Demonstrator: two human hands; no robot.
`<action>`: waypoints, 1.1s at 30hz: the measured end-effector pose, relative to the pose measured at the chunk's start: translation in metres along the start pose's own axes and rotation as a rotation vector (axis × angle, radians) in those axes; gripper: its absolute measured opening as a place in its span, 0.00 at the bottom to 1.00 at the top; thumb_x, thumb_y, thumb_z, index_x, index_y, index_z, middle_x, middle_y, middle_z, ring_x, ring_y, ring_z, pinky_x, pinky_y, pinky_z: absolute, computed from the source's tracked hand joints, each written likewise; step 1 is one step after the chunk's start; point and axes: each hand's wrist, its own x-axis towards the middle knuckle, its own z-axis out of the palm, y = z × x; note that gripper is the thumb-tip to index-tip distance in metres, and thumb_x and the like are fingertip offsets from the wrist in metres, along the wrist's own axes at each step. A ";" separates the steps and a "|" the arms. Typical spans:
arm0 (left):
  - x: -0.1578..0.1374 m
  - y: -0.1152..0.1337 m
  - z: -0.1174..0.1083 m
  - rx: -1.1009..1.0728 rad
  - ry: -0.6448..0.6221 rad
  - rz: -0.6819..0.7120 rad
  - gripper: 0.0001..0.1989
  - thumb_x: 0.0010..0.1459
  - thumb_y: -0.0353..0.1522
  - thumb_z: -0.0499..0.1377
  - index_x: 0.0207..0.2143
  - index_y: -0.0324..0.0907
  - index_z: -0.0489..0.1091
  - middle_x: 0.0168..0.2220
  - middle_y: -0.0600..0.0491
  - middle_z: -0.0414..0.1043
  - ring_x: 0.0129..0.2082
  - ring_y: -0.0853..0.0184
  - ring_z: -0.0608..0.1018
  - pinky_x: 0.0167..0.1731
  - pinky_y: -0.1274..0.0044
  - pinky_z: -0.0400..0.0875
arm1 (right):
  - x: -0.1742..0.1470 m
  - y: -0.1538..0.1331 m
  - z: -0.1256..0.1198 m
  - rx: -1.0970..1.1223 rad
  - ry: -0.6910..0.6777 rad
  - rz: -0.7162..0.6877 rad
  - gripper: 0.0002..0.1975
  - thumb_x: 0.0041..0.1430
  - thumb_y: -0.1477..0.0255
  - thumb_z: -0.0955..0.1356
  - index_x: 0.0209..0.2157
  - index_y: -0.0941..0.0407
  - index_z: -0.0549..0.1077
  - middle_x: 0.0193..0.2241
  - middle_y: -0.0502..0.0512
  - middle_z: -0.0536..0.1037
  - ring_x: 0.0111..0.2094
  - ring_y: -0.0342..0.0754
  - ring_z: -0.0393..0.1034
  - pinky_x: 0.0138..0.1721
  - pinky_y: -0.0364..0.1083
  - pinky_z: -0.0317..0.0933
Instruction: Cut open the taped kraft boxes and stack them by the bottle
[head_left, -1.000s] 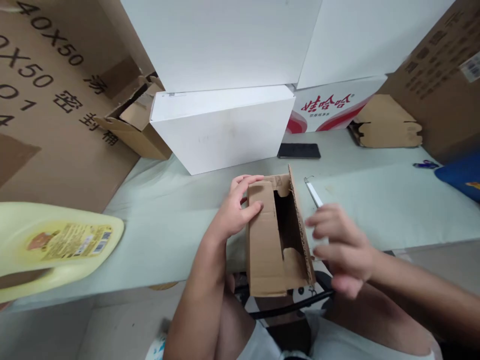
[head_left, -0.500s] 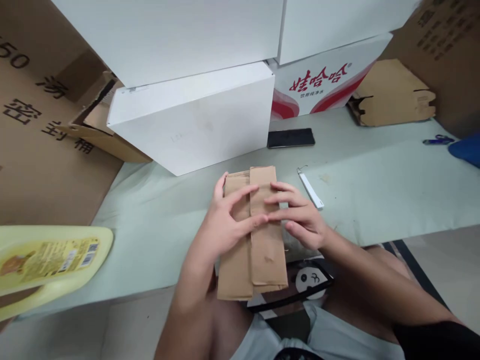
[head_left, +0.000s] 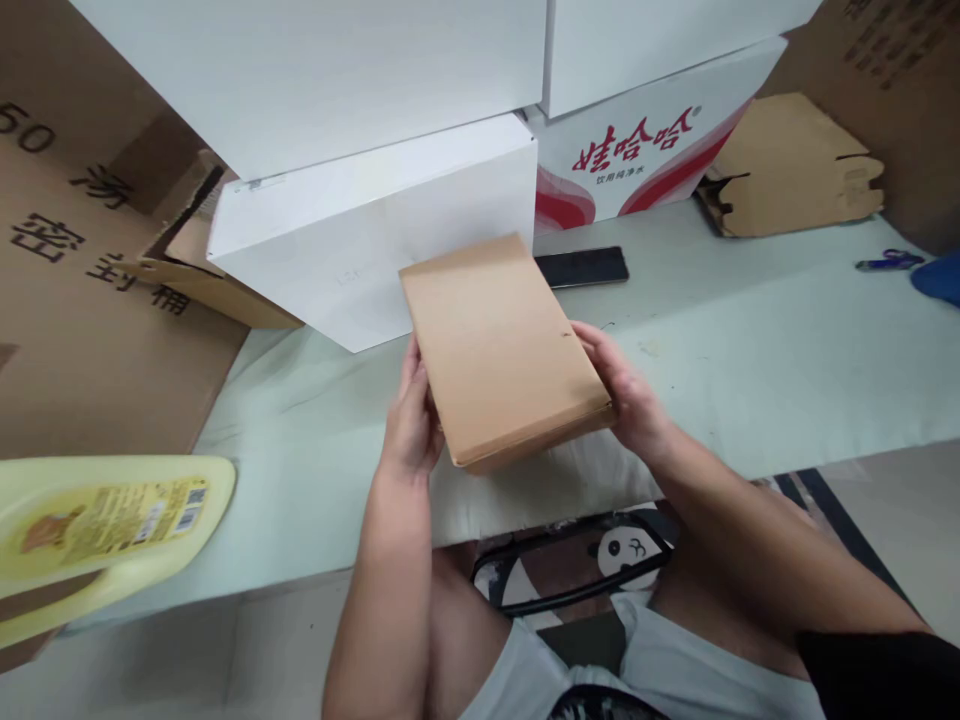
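A brown cardboard box point(head_left: 506, 345) is held between my two hands over the front of the table, a broad plain face turned up toward me. My left hand point(head_left: 412, 415) grips its left side, with some fingers hidden beneath or behind it. On the opposite side, my right hand point(head_left: 622, 390) holds the right edge near the front corner; its fingertips are partly out of sight. The black phone point(head_left: 585, 267) lies just behind the box, its left end close to the box's edge.
White cartons point(head_left: 360, 230) stand stacked at the back, beside one with red lettering point(head_left: 637, 160). Flattened cardboard point(head_left: 795, 180) and a small blue-purple item point(head_left: 889, 261) lie to the right. A yellow bottle point(head_left: 112, 520) is at the left, below a large brown carton point(head_left: 97, 330).
The box has been turned so a plain face shows instead of the flaps. It has moved up and away from my lap. My hands went from its top to its two sides.
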 end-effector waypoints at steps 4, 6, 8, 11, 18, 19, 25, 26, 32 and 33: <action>0.003 -0.002 0.003 -0.102 -0.133 -0.214 0.34 0.51 0.62 0.61 0.41 0.41 0.76 0.36 0.46 0.81 0.34 0.59 0.83 0.26 0.74 0.76 | 0.005 -0.036 -0.018 -0.356 0.103 -0.126 0.23 0.68 0.50 0.64 0.57 0.46 0.74 0.71 0.58 0.58 0.73 0.67 0.53 0.71 0.67 0.53; 0.003 -0.005 0.001 -0.010 -0.180 -0.311 0.28 0.48 0.54 0.69 0.41 0.41 0.76 0.35 0.48 0.81 0.28 0.65 0.81 0.24 0.78 0.74 | 0.005 -0.056 -0.025 -0.437 0.011 -0.144 0.22 0.68 0.55 0.66 0.59 0.46 0.72 0.70 0.59 0.59 0.71 0.66 0.55 0.69 0.66 0.58; 0.003 -0.009 -0.005 0.155 -0.240 -0.380 0.22 0.49 0.46 0.73 0.40 0.41 0.76 0.34 0.49 0.81 0.26 0.67 0.81 0.22 0.80 0.72 | 0.003 -0.071 -0.029 -0.481 -0.116 -0.145 0.24 0.68 0.57 0.67 0.63 0.46 0.68 0.69 0.61 0.63 0.69 0.66 0.59 0.66 0.64 0.63; 0.004 -0.008 -0.016 0.405 -0.238 -0.252 0.17 0.50 0.43 0.73 0.31 0.38 0.76 0.26 0.49 0.79 0.21 0.65 0.79 0.16 0.79 0.65 | 0.000 -0.083 -0.027 -0.547 -0.275 -0.161 0.27 0.68 0.59 0.68 0.65 0.47 0.64 0.68 0.63 0.64 0.67 0.65 0.63 0.62 0.62 0.69; -0.022 0.022 -0.001 0.483 0.153 0.671 0.11 0.64 0.35 0.62 0.49 0.50 0.77 0.54 0.51 0.78 0.60 0.57 0.75 0.61 0.65 0.69 | -0.003 -0.085 0.013 -0.625 -0.417 -0.365 0.09 0.71 0.67 0.65 0.44 0.56 0.75 0.42 0.62 0.80 0.65 0.60 0.67 0.62 0.58 0.68; -0.026 0.024 0.005 0.566 0.038 0.726 0.12 0.65 0.35 0.60 0.49 0.50 0.77 0.57 0.51 0.77 0.63 0.55 0.73 0.65 0.61 0.65 | -0.003 -0.083 0.016 -0.602 -0.422 -0.407 0.09 0.71 0.67 0.64 0.43 0.55 0.75 0.41 0.60 0.81 0.66 0.59 0.66 0.66 0.59 0.63; -0.023 0.020 0.020 0.969 -0.109 0.780 0.16 0.61 0.27 0.52 0.42 0.47 0.79 0.50 0.53 0.83 0.60 0.53 0.76 0.64 0.54 0.63 | 0.010 -0.041 -0.019 -0.857 0.229 0.083 0.10 0.67 0.68 0.62 0.38 0.53 0.75 0.37 0.59 0.82 0.42 0.58 0.80 0.45 0.57 0.72; -0.022 0.018 0.020 0.967 -0.105 0.793 0.17 0.59 0.26 0.52 0.42 0.47 0.79 0.51 0.53 0.83 0.61 0.53 0.76 0.64 0.54 0.63 | 0.013 -0.030 -0.029 -1.013 0.256 0.319 0.11 0.65 0.65 0.64 0.41 0.54 0.76 0.41 0.63 0.82 0.44 0.61 0.79 0.43 0.58 0.71; -0.023 0.011 0.016 0.834 -0.102 0.747 0.33 0.50 0.23 0.54 0.60 0.48 0.60 0.52 0.49 0.80 0.60 0.51 0.75 0.64 0.50 0.62 | 0.023 0.009 -0.057 -1.183 -0.123 0.842 0.16 0.60 0.65 0.68 0.47 0.57 0.75 0.43 0.67 0.82 0.43 0.63 0.78 0.40 0.54 0.66; -0.023 0.009 0.015 0.814 -0.107 0.744 0.36 0.49 0.23 0.55 0.62 0.48 0.57 0.53 0.48 0.79 0.61 0.50 0.74 0.64 0.50 0.62 | 0.023 0.008 -0.055 -1.114 -0.113 0.797 0.14 0.59 0.67 0.68 0.45 0.56 0.76 0.40 0.64 0.82 0.41 0.61 0.78 0.40 0.53 0.66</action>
